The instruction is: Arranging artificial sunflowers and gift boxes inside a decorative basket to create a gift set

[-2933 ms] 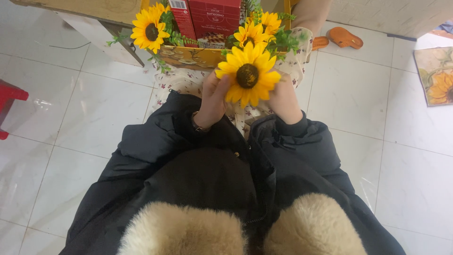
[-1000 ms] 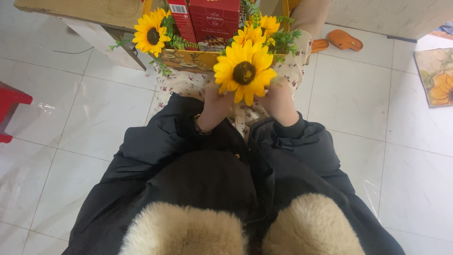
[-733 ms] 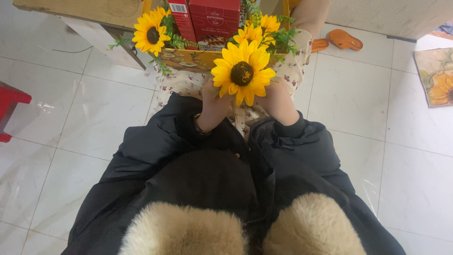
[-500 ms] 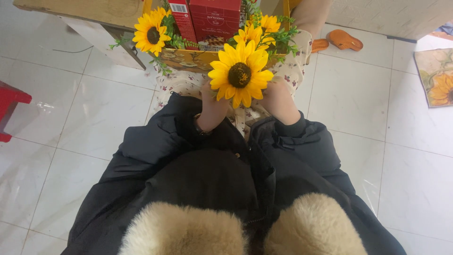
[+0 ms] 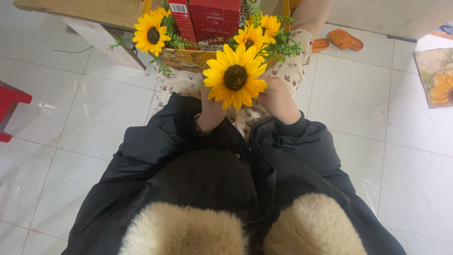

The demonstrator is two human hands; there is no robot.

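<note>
Head view, looking down over a black padded jacket (image 5: 198,179) with a tan fur collar (image 5: 184,231); both hands are raised in front of the lap and meet under a single large sunflower (image 5: 235,76), whose yellow head faces the camera and hides most of the fingers. The left hand (image 5: 211,111) sits under the lower left petals, the right hand (image 5: 278,99) under the lower right petals; each appears closed about the flower's underside, though the exact grip on the stem cannot be told behind the bloom. The held sunflower lies just in front of a yellow basket (image 5: 186,59) resting on the person's floral-print lap (image 5: 188,82); the basket carries two red boxes (image 5: 214,19) standing upright, with further sunflowers around them: one at the left edge (image 5: 152,34), others at the right (image 5: 255,35) among green leaves (image 5: 283,47). Behind the basket, a wooden tabletop (image 5: 80,9) crosses the upper left; white floor tiles (image 5: 377,118) surround the person; a red stool (image 5: 12,106) shows at the left margin; orange slippers (image 5: 344,40) and a sunflower picture (image 5: 436,78) lie at the upper right.
</note>
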